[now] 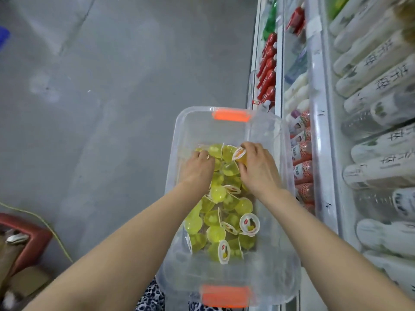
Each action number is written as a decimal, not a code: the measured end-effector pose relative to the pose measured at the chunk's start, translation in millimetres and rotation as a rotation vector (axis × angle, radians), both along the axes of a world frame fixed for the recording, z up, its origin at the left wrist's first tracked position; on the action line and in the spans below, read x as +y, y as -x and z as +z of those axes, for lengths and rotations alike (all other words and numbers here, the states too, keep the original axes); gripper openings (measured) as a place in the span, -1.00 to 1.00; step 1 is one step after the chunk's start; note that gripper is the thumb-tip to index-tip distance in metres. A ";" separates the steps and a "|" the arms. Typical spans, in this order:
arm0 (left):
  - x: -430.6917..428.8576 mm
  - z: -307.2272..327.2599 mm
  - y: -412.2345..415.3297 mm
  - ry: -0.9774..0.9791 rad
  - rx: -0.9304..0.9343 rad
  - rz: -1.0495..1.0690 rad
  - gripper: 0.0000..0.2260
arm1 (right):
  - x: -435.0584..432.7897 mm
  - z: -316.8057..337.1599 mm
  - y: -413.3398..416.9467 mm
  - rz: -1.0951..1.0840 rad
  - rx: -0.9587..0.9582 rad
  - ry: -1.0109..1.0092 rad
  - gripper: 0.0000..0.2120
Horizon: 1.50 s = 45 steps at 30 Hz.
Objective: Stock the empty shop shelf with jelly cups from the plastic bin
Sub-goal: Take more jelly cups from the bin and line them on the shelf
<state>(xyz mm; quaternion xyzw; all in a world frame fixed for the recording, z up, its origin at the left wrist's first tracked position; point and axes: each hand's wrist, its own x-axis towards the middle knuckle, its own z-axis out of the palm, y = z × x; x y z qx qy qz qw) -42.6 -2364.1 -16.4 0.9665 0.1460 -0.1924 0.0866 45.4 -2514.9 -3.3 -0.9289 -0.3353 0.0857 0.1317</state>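
Plastic bin [266, 135] of jelly cups [217, 194], bottle shelves [320, 135] just beside

Red bottles [268, 70] stand at one o'clock. White bottles [377, 63] lie at three. A red box [29, 230] sits at eight, beside a yellow cord [65, 252].

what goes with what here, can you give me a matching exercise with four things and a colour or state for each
Things:
1. bin handle
2. jelly cups piled in the bin
3. right hand
4. shelf bottles

Colour or state:
A. red
B. orange
C. yellow-green
D. gripping a single cup

Pairs: 1-B, 2-C, 3-D, 4-A
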 end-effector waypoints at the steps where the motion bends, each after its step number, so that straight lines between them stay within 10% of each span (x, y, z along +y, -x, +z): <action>1: -0.4 -9.2 -2.4 -0.019 0.063 0.008 -0.52 | 0.8 -2.4 -1.1 0.006 0.014 -0.006 -0.63; 31: -12.9 -0.4 -3.1 0.167 0.025 -0.113 -0.48 | -22.6 32.4 26.9 -0.153 0.077 -0.173 -0.60; 45: -16.9 99.4 71.2 0.526 -0.439 -0.433 -0.52 | -73.5 119.5 177.7 -0.677 -0.232 -0.413 -0.66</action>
